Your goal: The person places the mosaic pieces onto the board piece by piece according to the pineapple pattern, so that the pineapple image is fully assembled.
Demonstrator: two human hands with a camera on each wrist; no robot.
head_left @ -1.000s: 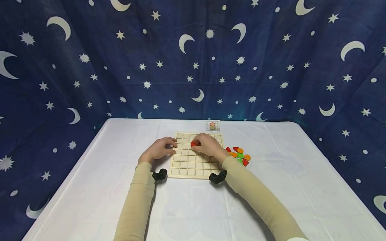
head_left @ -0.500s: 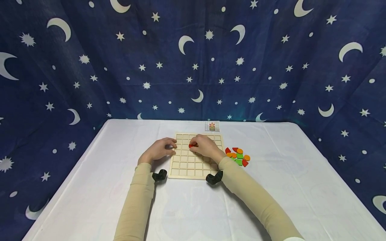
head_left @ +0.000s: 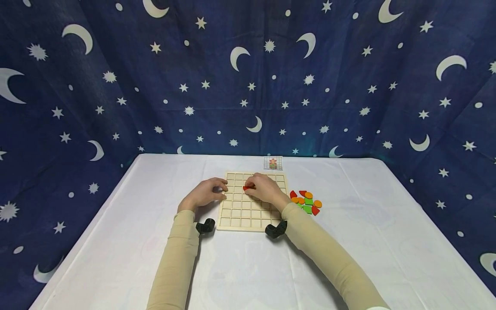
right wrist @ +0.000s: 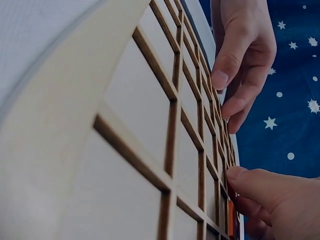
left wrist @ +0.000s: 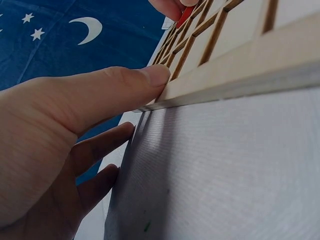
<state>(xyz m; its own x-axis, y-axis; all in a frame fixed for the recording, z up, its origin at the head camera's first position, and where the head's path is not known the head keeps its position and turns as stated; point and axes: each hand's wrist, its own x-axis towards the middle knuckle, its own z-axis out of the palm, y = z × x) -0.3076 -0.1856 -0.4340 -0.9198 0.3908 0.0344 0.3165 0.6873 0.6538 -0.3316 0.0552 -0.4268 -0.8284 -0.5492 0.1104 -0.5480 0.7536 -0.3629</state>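
A square wooden grid board (head_left: 235, 213) lies flat, its cells divided by raised strips. My right hand (head_left: 265, 188) reaches over its upper middle and pinches a small red piece (head_left: 246, 188) between thumb and fingers, down at the cells. Most of that piece is hidden by the fingers; a red bit (left wrist: 185, 16) shows at the top of the left wrist view. My left hand (head_left: 203, 193) rests at the board's left side, fingers relaxed and spread. In the left wrist view its thumb (left wrist: 125, 85) touches the board's edge, the other fingers beside it.
Right of the board lies a loose group of red pieces (head_left: 315, 210), orange discs (head_left: 317, 203) and green pieces (head_left: 308, 201). Behind the board is a small gridded card (head_left: 273, 162) with a coloured figure. A white cloth (head_left: 240, 271) covers the table; a starry blue curtain (head_left: 217, 86) hangs around it.
Over the first half second my right hand shifted slightly left and down with the red piece. Since then it has stayed almost still. The left hand has kept its place.
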